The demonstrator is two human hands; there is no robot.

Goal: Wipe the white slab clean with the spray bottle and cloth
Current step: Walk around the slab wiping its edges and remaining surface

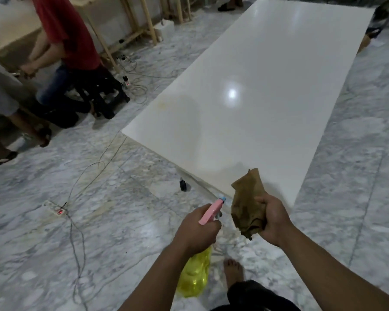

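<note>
A: Biggest thing first: the white slab (252, 104), a long glossy rectangle lying on the grey-veined marble floor (121, 221), a lamp glare shining mid-surface, faint yellowish stain near its left edge.

B: And the spray bottle (195, 274)?

A: Clear yellow plastic body, pink trigger head with a blue nozzle, held off the slab's near corner. The left hand (195, 230) is curled round its neck.

B: The cloth (248, 205)?

A: Brown, crumpled, stained dark, bunched in the right hand (273, 218), fingers clamped on it, just over the slab's near edge. No readable writing anywhere.
</note>
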